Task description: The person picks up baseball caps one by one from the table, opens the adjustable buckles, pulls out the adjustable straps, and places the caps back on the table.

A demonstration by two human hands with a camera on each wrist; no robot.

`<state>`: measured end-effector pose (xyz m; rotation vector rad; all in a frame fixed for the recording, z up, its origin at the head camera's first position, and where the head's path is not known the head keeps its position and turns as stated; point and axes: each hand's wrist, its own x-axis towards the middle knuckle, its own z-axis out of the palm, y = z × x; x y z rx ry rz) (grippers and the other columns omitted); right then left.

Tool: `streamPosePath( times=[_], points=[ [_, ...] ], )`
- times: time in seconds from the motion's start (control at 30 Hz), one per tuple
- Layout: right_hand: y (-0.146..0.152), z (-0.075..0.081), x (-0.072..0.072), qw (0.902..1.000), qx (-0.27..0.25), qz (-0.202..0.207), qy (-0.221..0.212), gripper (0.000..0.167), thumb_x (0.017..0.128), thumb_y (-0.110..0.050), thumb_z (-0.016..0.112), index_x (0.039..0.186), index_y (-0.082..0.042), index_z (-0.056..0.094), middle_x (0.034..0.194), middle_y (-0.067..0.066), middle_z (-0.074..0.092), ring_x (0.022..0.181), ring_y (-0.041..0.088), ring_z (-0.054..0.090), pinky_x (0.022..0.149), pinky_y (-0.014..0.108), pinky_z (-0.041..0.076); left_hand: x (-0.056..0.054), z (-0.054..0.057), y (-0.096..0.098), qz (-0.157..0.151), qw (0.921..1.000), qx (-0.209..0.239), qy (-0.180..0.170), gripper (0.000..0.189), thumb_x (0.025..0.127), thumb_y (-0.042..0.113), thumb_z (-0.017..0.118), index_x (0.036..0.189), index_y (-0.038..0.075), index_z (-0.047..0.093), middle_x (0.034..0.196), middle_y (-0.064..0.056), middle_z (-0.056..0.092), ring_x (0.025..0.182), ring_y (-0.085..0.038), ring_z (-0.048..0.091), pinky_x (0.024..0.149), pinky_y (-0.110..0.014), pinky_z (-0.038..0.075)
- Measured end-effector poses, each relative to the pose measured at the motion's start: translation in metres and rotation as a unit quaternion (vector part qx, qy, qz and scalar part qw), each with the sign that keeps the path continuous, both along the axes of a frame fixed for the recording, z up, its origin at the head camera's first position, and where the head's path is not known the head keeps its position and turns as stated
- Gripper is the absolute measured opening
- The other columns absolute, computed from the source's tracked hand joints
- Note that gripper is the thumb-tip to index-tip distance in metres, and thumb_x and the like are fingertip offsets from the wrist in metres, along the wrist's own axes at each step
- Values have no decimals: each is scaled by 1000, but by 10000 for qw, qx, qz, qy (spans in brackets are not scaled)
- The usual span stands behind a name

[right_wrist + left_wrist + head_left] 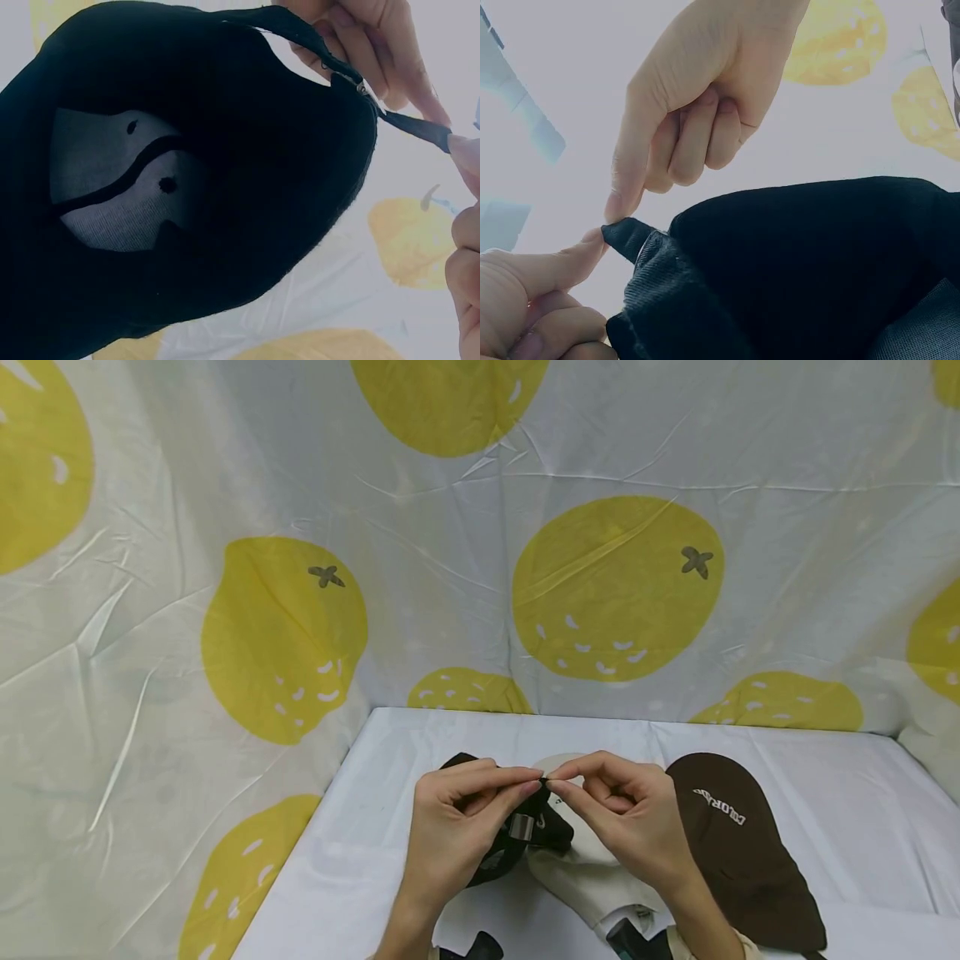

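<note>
My left hand [455, 818] and right hand [637, 814] meet at the middle of the head view. Thumb and index finger of each pinch the narrow end of a dark strap [412, 130], with the fingertips nearly touching. That strap belongs to a black cap [277, 172], which hangs below and behind my left hand. A metal buckle [521, 827] shows on the cap's back strap. In the right wrist view the cap's hollow inside faces the camera, with a lighter patch of lining in it. The left wrist view has the cap's dark fabric [795, 255] close up.
Behind my hands lies a cream-white cap [573, 872] on the white-covered table [877, 827]. A dark brown cap [738, 860] with white lettering is to its right. A lemon-print curtain [442, 585] hangs behind the table and along its left side.
</note>
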<state>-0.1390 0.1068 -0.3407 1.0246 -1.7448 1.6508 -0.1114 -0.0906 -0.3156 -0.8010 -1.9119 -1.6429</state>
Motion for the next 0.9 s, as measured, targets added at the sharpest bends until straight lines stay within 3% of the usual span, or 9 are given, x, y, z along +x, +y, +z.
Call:
streamPosePath(
  times=[0.23,0.37,0.67,0.9],
  points=[
    [-1,1,1,10000,-3,-59,-28,33,79,20,76,95,-8,77,55,-3,23,46,9,14,44,13,19,-1,1,1,4,9998,-14,185,4,88,1,80,91,4,81,53,1,34,51,-9,23,48,-20,27],
    [-1,0,0,10000,43,-67,-50,33,79,19,77,96,-9,77,55,-3,23,47,10,14,44,13,20,-1,1,2,-18,9998,-34,195,4,89,2,79,90,5,81,54,1,36,52,-9,23,48,-21,28],
    [3,-6,-9,9995,-168,231,112,30,76,16,81,95,-7,80,52,-4,21,47,8,11,42,12,18,-5,0,1,-145,9995,-61,267,6,89,0,79,90,5,80,55,1,31,52,-10,23,49,-22,30],
    [0,-6,-5,9993,-353,-96,-27,32,75,19,80,93,-7,79,53,-3,21,48,8,14,41,15,19,-6,-2,2,26,9995,-36,299,7,88,1,80,93,4,82,54,2,32,51,-9,23,49,-19,27]
  ],
)
